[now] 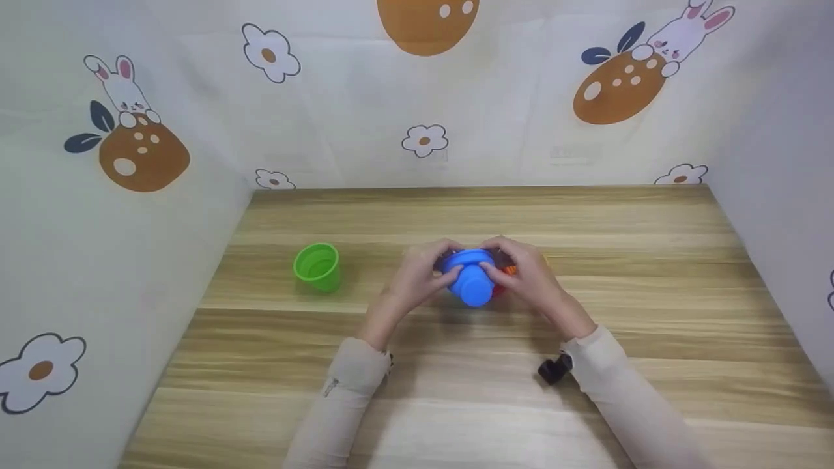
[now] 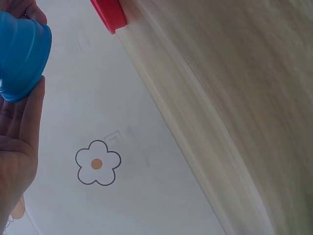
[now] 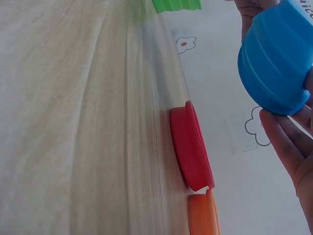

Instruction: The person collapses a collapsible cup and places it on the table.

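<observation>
Both hands hold a blue folding cup (image 1: pixel 474 286) above the middle of the table, its round base facing the head camera. My left hand (image 1: pixel 415 275) grips its left side, the thumb on the outside of the wall. From the opposite side my right hand (image 1: pixel 526 273) grips it with thumb and fingers. The right wrist view shows the ridged wall of the blue cup (image 3: pixel 276 58). Behind the cup, on the table, are a low red rimmed piece (image 3: pixel 188 147) and an orange one (image 3: pixel 201 215), partly hidden by the right hand in the head view.
A green cup (image 1: pixel 318 270) stands upright, mouth up, left of the hands on the wood-grain table (image 1: pixel 273 365). Walls with rabbit and flower prints enclose the table at the back and sides. A black device (image 1: pixel 554 369) sits at the right wrist.
</observation>
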{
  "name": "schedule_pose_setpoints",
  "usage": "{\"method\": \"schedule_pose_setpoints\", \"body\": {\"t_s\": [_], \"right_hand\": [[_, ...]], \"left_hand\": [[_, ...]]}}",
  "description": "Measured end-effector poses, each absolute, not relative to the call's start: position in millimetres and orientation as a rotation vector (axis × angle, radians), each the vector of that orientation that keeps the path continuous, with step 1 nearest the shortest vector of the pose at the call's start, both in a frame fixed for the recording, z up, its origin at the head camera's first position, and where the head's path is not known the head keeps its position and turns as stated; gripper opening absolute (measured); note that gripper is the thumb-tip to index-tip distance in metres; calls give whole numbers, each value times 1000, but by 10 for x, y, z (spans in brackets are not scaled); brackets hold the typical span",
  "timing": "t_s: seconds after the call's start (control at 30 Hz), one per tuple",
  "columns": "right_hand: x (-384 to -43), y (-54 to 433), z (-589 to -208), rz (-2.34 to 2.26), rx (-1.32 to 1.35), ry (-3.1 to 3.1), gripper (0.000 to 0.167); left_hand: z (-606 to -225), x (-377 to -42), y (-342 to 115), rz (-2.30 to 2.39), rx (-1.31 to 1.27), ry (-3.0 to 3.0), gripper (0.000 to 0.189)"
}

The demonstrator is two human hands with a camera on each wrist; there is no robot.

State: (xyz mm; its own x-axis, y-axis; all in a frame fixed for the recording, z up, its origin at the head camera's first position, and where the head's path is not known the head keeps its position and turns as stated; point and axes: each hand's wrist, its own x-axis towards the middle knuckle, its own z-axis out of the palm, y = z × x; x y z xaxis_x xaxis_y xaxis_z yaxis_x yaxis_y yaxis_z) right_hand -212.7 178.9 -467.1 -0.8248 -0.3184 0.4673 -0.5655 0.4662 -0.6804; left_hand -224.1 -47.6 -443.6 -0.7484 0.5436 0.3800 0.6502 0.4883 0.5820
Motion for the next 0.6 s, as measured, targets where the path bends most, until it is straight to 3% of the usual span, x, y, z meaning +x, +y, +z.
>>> {"method": "schedule_pose_setpoints", "body": {"t_s": [0.6], "right_hand": [[-2109,1738,-4671,1066,773,-2416,21]], "left_hand": [[-4428,-2215,-453,-827,-970,-2634,23]]}}
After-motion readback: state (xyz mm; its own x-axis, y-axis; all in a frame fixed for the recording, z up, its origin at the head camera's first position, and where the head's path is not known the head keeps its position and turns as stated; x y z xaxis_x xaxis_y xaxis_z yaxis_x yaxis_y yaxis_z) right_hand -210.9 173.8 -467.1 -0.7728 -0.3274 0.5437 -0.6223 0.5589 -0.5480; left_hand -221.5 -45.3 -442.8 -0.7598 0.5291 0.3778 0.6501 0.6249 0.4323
